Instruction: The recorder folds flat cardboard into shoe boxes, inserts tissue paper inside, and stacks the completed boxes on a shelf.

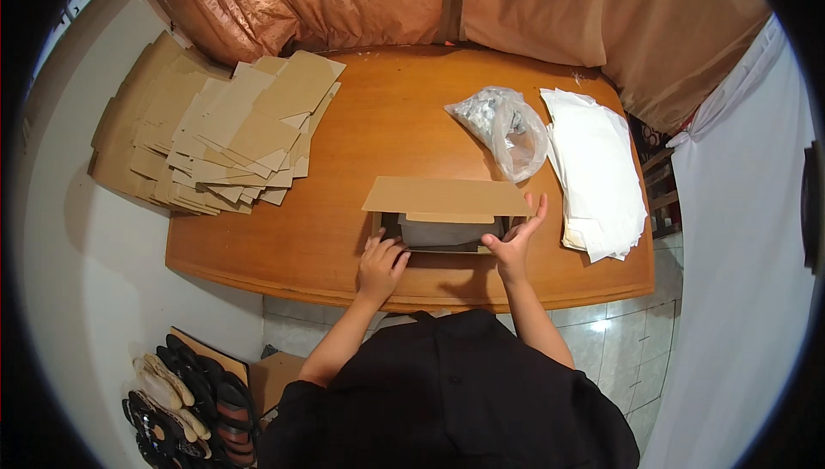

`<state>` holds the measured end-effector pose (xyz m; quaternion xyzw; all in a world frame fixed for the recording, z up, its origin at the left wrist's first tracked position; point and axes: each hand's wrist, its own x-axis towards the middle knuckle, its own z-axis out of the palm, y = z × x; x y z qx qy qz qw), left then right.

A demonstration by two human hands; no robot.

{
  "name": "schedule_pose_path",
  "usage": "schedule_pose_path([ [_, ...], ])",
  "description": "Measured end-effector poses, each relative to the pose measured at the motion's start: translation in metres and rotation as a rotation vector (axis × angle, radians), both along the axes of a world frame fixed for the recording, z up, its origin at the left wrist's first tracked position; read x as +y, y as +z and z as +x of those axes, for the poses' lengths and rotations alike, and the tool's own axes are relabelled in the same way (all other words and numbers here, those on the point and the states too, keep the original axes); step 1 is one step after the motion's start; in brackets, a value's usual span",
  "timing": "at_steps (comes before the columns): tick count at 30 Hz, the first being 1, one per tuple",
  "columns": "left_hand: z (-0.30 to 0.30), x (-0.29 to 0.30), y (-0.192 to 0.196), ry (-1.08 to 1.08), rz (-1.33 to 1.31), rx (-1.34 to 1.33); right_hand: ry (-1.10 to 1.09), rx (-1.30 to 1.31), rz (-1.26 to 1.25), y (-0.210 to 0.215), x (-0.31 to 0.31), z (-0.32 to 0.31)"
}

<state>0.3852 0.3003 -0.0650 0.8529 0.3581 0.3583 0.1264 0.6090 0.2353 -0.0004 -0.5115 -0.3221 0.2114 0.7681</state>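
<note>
A brown cardboard box point(447, 195) stands near the table's front edge, its lid flap tilted up toward the far side. Inside lies a grey item point(447, 233); what kind it is I cannot make out. The fingers of my left hand point(381, 271) bend over the box's near left corner and grip it. At the box's right end is my right hand point(514, 250), with thumb and fingers spread apart. Its thumb reaches over the near right part of the opening, while the fingers extend up beside the lid.
Flat cardboard pieces point(232, 130) are piled on the table point(387, 117) at the left. A clear plastic bag point(507, 130) with silvery contents sits behind the box, and a stack of white paper point(595, 173) lies to its right. Several sandals point(185, 400) rest at the lower left.
</note>
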Motion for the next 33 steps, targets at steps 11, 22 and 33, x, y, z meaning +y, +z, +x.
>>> schedule_pose_path([
  [11,-0.001,-0.03,-0.043,0.379,0.39,0.201,-0.115,-0.463,-0.531,-0.037,-0.027,0.008],
  [22,0.015,-0.016,-0.019,0.235,0.094,-0.028,-0.033,-0.637,-0.316,-0.073,-0.039,0.032],
  [33,0.038,-0.016,0.0,0.299,-0.043,0.1,0.243,-0.667,-0.423,-0.038,0.056,0.103],
])
